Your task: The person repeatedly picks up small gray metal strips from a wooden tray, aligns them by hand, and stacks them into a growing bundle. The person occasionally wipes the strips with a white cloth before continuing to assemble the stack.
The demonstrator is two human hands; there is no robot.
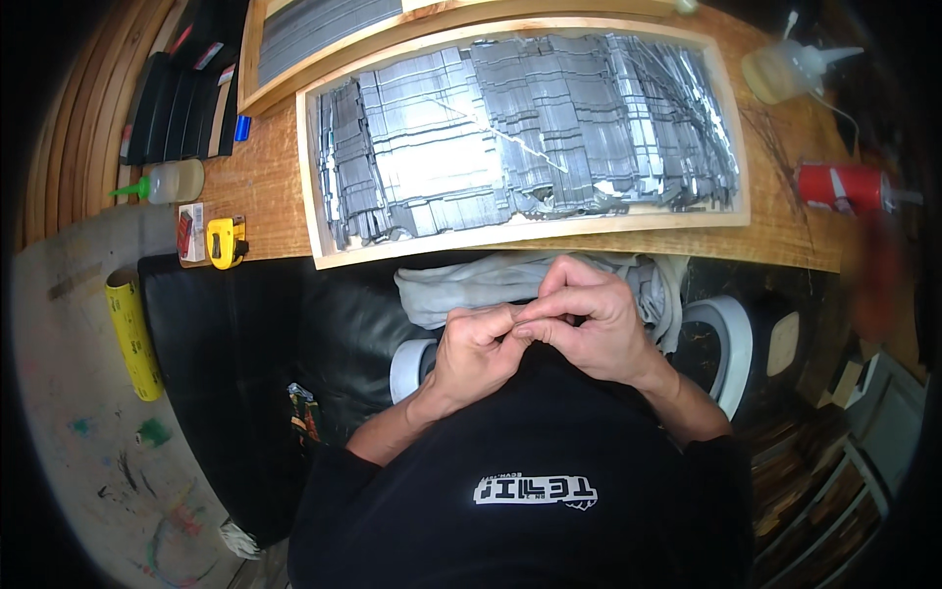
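Note:
My left hand (478,348) and my right hand (599,319) meet in front of my chest, just short of the table edge. Both are closed, with thumbs and fingertips pinched together where they touch. Whatever lies between the fingertips is hidden or too small to make out. Beyond them, on the table, a shallow light-wood frame (530,239) holds rows of thin grey, shiny strips (422,147), packed side by side. A thin, pale, jagged line crosses the strips diagonally. Under the table edge, behind my hands, lies a bunched grey cloth (442,290).
A second wooden frame (275,83) stands behind the first. At left are a green-tipped bottle (177,183), a small box (190,233), a yellow tape measure (227,242) and a yellow roll (132,334). At right are a squeeze bottle (780,74) and a red can (839,187).

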